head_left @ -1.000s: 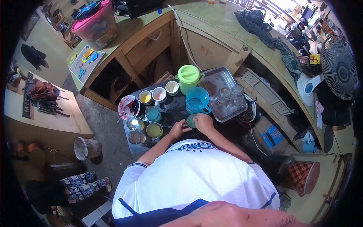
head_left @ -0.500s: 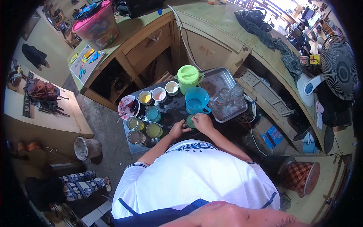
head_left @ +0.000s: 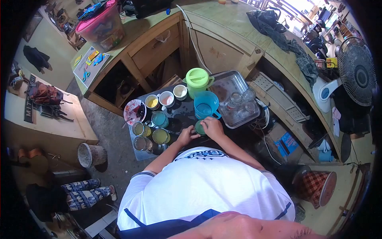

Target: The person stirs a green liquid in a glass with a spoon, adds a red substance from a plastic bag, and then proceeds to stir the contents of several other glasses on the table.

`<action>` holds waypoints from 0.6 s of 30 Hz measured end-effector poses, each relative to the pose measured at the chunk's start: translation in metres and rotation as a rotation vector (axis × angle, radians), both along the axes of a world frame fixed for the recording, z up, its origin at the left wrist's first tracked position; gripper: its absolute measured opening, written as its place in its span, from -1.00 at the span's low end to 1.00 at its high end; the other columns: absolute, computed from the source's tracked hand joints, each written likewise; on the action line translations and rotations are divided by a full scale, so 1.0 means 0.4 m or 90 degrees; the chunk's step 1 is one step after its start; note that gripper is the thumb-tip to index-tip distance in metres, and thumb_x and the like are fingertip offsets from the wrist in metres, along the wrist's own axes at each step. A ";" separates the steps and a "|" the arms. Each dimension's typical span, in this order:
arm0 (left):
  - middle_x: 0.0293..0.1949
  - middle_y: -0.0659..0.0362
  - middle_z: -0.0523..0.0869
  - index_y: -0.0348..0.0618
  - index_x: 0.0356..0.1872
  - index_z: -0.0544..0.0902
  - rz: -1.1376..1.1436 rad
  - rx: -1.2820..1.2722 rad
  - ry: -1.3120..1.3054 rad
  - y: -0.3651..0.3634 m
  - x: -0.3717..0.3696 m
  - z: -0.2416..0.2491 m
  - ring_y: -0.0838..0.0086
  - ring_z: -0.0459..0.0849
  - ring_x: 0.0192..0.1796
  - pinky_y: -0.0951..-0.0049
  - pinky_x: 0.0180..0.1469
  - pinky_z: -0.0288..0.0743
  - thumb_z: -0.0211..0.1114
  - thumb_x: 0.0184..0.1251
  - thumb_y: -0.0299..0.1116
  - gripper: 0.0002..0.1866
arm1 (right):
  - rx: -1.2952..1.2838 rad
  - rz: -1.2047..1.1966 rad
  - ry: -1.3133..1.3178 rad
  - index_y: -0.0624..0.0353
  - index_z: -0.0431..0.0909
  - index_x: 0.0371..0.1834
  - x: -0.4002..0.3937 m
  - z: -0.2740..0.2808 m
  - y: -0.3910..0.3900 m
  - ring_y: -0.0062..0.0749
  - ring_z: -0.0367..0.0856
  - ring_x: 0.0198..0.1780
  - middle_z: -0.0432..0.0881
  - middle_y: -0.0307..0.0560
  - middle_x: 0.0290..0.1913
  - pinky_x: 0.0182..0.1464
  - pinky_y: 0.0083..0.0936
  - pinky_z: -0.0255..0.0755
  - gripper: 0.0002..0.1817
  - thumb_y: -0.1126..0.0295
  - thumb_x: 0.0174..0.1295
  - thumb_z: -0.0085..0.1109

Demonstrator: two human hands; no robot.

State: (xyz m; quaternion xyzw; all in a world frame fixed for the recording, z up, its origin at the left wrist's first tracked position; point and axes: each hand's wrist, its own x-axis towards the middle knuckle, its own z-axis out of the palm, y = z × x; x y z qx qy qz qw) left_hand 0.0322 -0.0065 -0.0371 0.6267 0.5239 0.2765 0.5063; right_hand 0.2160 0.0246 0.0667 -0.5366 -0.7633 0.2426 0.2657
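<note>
In front of my chest a glass of green liquid stands on the dark table. My left hand has its fingers closed around the near-left side of that glass. Over its right rim, my right hand is held with the fingers pinched together; whatever they grip is hidden. Just beyond is a blue translucent measuring jug, with a lime-green lidded pitcher behind it. To the left stand glass mugs of coloured liquid, including a teal one and a yellow-green one.
Cups with powder, such as a white cup, line the table's far left by a plate of sachets. On the right, a metal tray carries upturned glasses. Wooden counters enclose the far side. A person's legs show at lower left.
Both hands stay at the green glass; my right hand's fingers have shifted slightly over its rim. The whole view has moved a little, and the other things stand where they were.
</note>
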 end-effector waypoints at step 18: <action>-0.36 -0.07 0.67 -0.32 -0.33 0.44 0.037 0.055 -0.049 -0.008 0.011 -0.002 0.23 0.67 -0.30 0.27 -0.21 0.50 0.52 0.06 -0.31 -0.60 | -0.071 0.074 -0.063 0.19 0.71 -0.39 0.038 0.016 -0.003 -0.06 0.65 -0.24 0.68 0.01 -0.31 -0.17 -0.25 0.51 -0.84 0.36 0.15 0.19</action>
